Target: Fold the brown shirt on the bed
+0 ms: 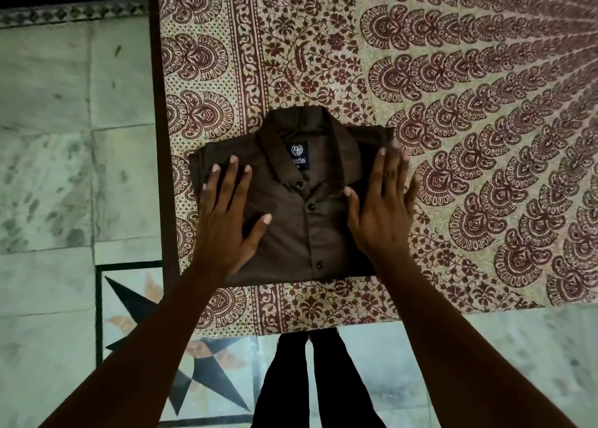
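The brown shirt (301, 227) lies folded into a compact rectangle near the front corner of the bed, collar away from me, button placket and a black neck label facing up. My left hand (226, 224) rests flat on the shirt's left half, fingers spread. Flat on the shirt's right edge lies my right hand (382, 211), its fingers reaching toward the right shoulder and partly over the bed cover. Neither hand grips the cloth.
The bed (453, 88) carries a cream cover with a maroon paisley and floral print. Its dark wooden frame edge (158, 136) runs along the left. Marble floor (64, 169) with a black star inlay lies to the left and in front. My dark-trousered legs (310, 379) stand against the bed's front edge.
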